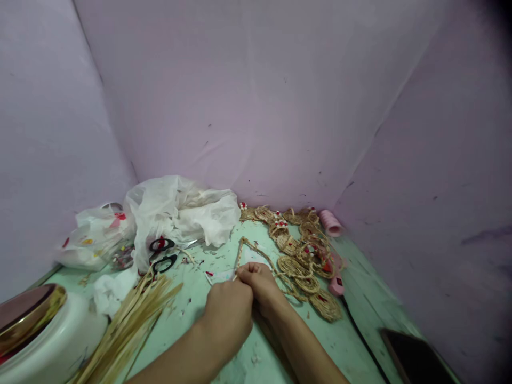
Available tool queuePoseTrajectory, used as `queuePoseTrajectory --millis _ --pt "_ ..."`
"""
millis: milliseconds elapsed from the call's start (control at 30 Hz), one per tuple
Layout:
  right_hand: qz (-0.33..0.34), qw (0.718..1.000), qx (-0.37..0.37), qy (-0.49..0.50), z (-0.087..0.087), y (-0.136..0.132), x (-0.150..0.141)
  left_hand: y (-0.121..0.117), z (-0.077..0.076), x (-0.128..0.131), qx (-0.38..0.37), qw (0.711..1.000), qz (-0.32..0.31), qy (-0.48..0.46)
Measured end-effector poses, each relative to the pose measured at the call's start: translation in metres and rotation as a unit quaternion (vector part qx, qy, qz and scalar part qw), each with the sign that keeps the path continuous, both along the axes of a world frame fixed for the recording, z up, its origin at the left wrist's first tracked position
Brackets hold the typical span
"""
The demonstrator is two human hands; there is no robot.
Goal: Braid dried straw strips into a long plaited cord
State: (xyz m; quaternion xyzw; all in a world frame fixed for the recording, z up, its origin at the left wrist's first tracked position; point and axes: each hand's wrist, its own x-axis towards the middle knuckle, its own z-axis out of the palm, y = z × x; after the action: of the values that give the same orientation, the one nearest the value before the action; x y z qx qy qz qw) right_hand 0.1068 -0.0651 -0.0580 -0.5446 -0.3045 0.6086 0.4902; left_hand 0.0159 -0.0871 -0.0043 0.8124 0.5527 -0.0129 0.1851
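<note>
My left hand point(230, 306) is closed in a fist right beside my right hand point(260, 282), and the two touch. The fingers of the right are pinched on a braided straw cord point(239, 256). From there the cord rises, bends over and runs down to the right toward the coiled straw pieces point(298, 273). Loose ends of straw inside the left fist are mostly hidden by its fingers. Some coiled pieces carry red and white beads point(281, 223).
Loose straw strands point(132, 325) and a white tub point(68, 341) lie at left. Behind them are black-handled scissors point(164, 255) and plastic bags point(176, 208). At right are a pink thread spool point(330, 223), a pink corded tool point(336, 285) and a dark flat device point(416, 357). Walls enclose the green table.
</note>
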Motion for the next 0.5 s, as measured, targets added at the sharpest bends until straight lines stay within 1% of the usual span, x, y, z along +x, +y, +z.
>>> queuePoseTrajectory --millis 67,100,133,167,200,233,267,300,333,367,400,500 --pt "0.014 1.000 -0.006 -0.004 0.001 0.000 0.002 0.015 0.005 -0.010 0.024 0.998 0.030 -0.039" --pt "0.024 1.000 -0.007 -0.006 0.001 0.001 0.003 0.024 0.006 -0.016 0.036 0.995 0.062 -0.070" --pt "0.035 0.999 -0.007 -0.009 0.001 0.001 0.004 0.032 0.007 -0.020 0.042 0.986 0.102 -0.123" --pt "0.046 0.999 -0.005 -0.010 0.001 0.001 0.005 0.039 0.005 -0.023 -0.010 0.974 0.133 -0.184" --pt "0.056 0.998 0.001 -0.010 0.001 0.001 0.006 0.044 0.002 -0.025 -0.097 0.951 0.165 -0.242" --pt "0.065 0.998 0.007 -0.007 0.001 0.000 0.007 0.048 -0.002 -0.025 -0.178 0.921 0.179 -0.295" --pt "0.076 0.997 0.013 -0.002 0.001 0.000 0.008 0.050 -0.007 -0.025 -0.254 0.887 0.184 -0.339" --pt "0.089 0.996 0.019 0.001 0.001 0.000 0.009 0.051 -0.012 -0.024 -0.309 0.856 0.185 -0.371" --pt "0.102 0.995 0.025 -0.001 0.001 0.000 0.010 0.052 -0.017 -0.022 -0.339 0.836 0.183 -0.391" --pt "0.113 0.993 0.028 -0.010 0.001 0.001 0.011 0.051 -0.021 -0.021 -0.347 0.828 0.184 -0.400" --pt "0.125 0.991 0.028 -0.028 0.001 0.001 0.012 0.051 -0.023 -0.020 -0.340 0.831 0.190 -0.398" --pt "0.140 0.980 0.042 -0.137 -0.001 0.004 0.014 0.051 -0.027 -0.019 -0.291 0.866 0.205 -0.352"
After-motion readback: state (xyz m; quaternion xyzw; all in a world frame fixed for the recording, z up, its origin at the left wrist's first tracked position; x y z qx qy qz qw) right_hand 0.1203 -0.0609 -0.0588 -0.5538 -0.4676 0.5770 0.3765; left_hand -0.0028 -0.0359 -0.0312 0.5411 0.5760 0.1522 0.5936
